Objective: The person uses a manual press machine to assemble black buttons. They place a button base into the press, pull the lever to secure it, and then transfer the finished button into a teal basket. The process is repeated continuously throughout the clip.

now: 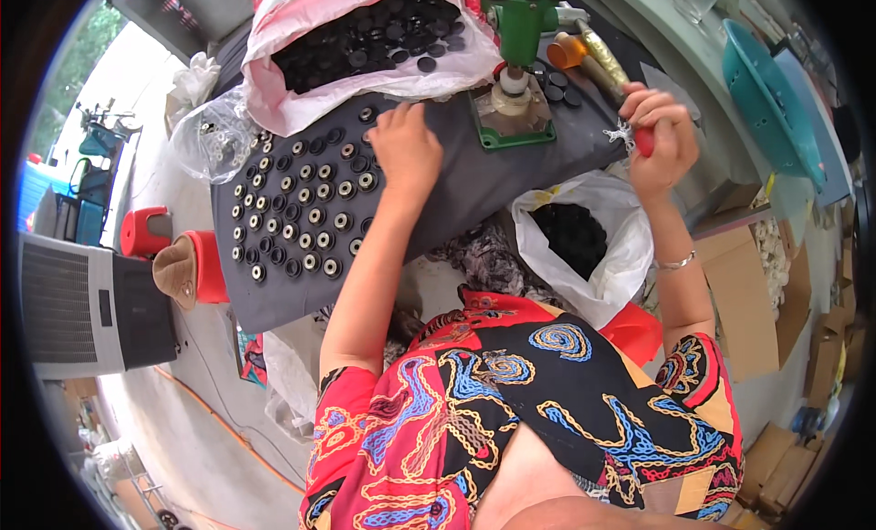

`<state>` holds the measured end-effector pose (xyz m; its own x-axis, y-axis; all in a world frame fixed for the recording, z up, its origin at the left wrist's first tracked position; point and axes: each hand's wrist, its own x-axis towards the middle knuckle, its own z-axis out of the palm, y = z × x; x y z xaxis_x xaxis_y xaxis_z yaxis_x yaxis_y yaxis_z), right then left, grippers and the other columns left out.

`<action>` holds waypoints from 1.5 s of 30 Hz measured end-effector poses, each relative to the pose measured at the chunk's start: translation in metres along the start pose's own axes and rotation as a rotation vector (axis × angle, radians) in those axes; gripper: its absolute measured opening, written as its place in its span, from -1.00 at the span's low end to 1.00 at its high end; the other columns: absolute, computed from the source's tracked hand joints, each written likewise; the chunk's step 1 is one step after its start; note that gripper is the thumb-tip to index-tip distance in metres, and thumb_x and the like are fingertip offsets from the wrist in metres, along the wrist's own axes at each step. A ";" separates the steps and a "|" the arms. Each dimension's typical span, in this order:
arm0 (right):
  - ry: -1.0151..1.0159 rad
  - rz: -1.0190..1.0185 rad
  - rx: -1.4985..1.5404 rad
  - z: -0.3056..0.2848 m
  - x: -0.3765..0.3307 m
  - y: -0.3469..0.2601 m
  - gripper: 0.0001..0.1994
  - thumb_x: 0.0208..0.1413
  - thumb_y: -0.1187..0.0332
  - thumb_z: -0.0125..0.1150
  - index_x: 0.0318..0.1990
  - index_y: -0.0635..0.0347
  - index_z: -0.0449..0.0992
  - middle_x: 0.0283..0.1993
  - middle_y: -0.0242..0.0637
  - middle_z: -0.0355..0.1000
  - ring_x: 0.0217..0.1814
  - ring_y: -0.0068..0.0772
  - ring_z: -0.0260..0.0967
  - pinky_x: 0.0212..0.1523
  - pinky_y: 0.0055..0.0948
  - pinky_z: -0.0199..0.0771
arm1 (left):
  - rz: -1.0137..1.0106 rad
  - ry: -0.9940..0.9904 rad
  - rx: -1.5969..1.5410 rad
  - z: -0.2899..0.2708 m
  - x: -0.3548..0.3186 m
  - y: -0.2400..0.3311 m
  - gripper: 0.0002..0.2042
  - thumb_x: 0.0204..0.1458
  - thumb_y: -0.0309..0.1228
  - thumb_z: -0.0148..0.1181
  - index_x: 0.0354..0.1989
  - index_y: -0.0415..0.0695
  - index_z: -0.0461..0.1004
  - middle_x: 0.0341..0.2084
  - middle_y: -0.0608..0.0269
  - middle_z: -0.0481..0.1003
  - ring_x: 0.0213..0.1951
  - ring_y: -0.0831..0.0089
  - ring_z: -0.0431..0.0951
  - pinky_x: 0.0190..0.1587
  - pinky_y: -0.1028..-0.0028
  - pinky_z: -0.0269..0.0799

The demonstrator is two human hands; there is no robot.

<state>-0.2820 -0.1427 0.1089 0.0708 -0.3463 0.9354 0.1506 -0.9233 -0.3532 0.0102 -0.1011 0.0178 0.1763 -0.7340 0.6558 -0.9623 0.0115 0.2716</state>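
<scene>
Left of the left hand point(408, 151), metal-centred black rings point(324, 192) are lying spread across the desk point(447, 202), seemingly for easy reach; that hand's hold cannot be told; the right hand point(669, 140) is gripping a red handle point(645, 143), likely for leverage.

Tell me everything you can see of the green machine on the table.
The green machine looks like painted metal and stands upright on the dark table cover, its top cut off by the picture's edge. Below its thick body, a pale round part sits above a flat base with a green rim and metallic-looking top. A gold-coloured bar slants from beside the body to the right hand, closed around a red knob; whether the bar joins the machine is unclear.
</scene>
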 end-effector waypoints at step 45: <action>0.117 0.346 0.148 0.012 0.166 0.030 -0.72 0.24 0.26 -0.14 -0.46 0.19 0.36 -0.62 -0.25 0.29 -0.63 -0.39 0.28 -0.55 -0.46 0.36 | -0.030 -0.174 -0.186 -0.040 -0.056 -0.027 -0.75 -0.11 -0.48 0.25 -0.20 -0.15 0.59 -0.28 0.13 0.59 -0.18 0.12 0.53 -0.10 0.18 0.38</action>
<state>-0.2536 -0.2259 0.2533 0.0310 -0.6574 0.7529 0.2792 -0.7176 -0.6381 0.0346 -0.0336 0.0017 0.1507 -0.8413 0.5191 -0.8998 0.1007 0.4244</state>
